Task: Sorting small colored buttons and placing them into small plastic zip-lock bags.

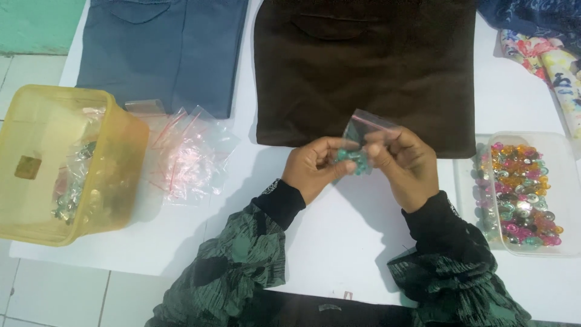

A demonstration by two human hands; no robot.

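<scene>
We see the left hand (315, 168) and right hand (402, 166) pinching a small clear zip bag (361, 140) of teal beads (351, 160), held upright so nothing spills.

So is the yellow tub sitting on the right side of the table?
No, the yellow tub sits at the left edge of the white table; the clear tray of beads is on the right.

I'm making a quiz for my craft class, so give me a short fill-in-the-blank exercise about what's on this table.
1. Both hands hold a small clear bag with ____ beads inside.
2. The tub on the left is ____ in colour.
3. The pile of empty bags lies between the tub and the ____ cloth.
4. The mixed coloured beads sit in a clear ____.

Missing words: green; yellow; brown; container
</scene>
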